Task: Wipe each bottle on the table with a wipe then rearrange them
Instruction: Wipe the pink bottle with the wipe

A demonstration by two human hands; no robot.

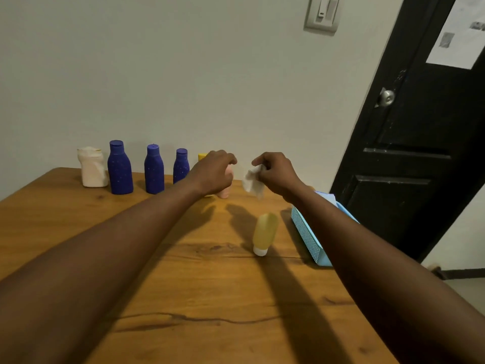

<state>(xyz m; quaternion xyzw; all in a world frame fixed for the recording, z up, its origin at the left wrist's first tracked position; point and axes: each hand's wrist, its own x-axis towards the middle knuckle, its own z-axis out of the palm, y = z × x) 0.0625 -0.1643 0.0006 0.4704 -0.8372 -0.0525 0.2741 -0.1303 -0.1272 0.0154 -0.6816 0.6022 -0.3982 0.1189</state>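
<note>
Right now the peach bottle [226, 191] stands at the far side of the surface [162, 261], just in front of a yellow bottle [202, 156] that is mostly hidden. The left hand [213, 175] curls over its top and seems to grip it, though the hand covers most of the contact. The right hand [278, 172] hangs just beside it, pinching a crumpled white wipe [252, 182] between thumb and fingertips, the rest of the wipe dangling free.

A grip only at the top is the main risk, I judge: a sideways rub could swing the base out and knock the yellow bottle behind it. The loosely pinched wipe could also slip out under pressure.

Nearer the camera, an olive tube [265, 232] balances on its small white cap, just beside the right forearm — a dropped elbow would likely topple it and send it rolling. The blue basket [311, 240] sits at the right edge under that same arm. Along the wall, three blue bottles [154, 169] and a dented white bottle [92, 168] stand well apart from the hands.
</note>
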